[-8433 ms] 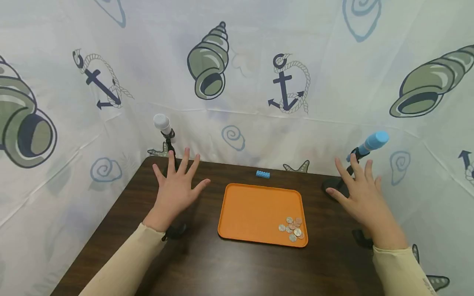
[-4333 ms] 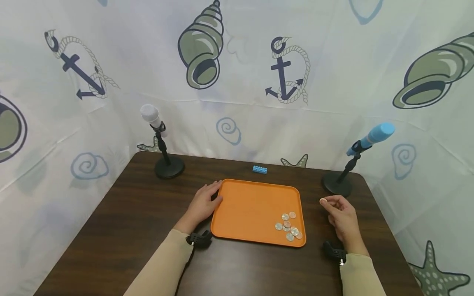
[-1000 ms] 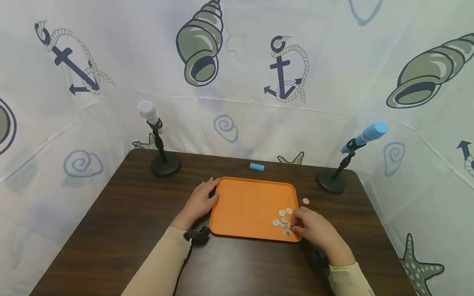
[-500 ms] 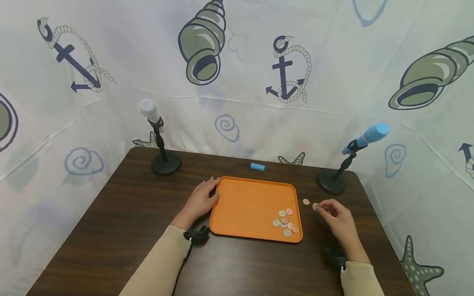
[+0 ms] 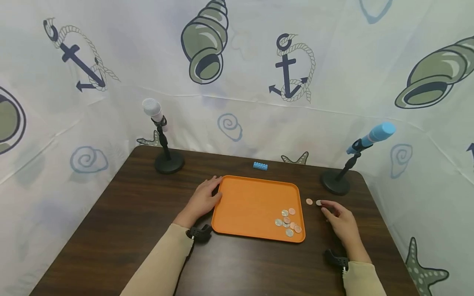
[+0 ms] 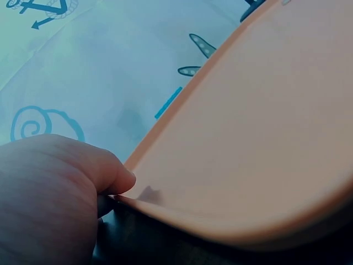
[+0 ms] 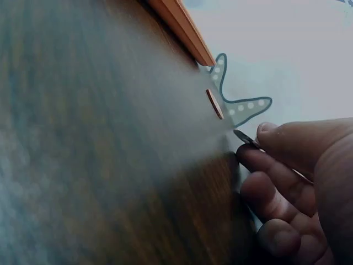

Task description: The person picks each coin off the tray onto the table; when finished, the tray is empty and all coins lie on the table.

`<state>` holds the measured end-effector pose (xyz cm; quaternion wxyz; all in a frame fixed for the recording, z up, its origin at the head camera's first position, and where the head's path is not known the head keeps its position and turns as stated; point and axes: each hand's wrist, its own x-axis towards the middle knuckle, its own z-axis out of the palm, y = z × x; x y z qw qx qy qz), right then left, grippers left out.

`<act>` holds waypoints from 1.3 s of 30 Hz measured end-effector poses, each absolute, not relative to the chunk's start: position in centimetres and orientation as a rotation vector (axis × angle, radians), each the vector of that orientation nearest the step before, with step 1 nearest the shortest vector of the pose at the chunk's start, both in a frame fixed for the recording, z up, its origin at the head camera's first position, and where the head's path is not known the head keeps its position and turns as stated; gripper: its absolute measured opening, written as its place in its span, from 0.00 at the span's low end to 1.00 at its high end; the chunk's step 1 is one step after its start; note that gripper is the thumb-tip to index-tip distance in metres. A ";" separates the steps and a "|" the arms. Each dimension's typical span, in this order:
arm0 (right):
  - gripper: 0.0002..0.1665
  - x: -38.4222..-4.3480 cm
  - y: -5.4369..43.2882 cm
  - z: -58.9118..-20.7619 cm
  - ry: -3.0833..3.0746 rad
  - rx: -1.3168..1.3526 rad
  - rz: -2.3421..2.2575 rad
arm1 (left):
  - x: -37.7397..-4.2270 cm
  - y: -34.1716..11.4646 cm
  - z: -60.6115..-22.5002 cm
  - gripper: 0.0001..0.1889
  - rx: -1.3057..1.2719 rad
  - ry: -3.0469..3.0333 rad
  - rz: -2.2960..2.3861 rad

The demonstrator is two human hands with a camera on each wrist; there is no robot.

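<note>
The head view is evenly lit, with soft glare cast on the near table [image 5: 237, 267]. The tray [image 6: 248, 121] is washed pale in the left wrist view; in the right, the table is blurred.

Left sleeve [image 5: 159, 260]: cream, behind the left grip [image 5: 201, 200]
Left wristband [image 5: 200, 234]: black, blocky housing, just behind that grip
Cable [image 5: 182, 271]: thin, dark, trailing behind the wristband
Right sleeve [image 5: 363, 279]: cream, behind the right grip [image 5: 341, 224]
Right wristband [image 5: 336, 259]: black, small white piece [image 5: 345, 269] behind
</note>
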<state>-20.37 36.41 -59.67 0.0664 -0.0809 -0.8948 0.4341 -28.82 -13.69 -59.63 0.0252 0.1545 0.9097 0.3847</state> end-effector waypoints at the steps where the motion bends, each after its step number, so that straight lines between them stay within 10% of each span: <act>1: 0.21 -20.4 36.4 -59.7 -2.715 -0.225 1.279 | -28.8 -13.6 -59.6 0.33 0.477 2.813 1.192; 39: 0.27 -20.5 36.4 -59.6 -2.804 -0.038 1.136 | -28.7 -13.9 -59.6 0.35 0.438 2.758 1.234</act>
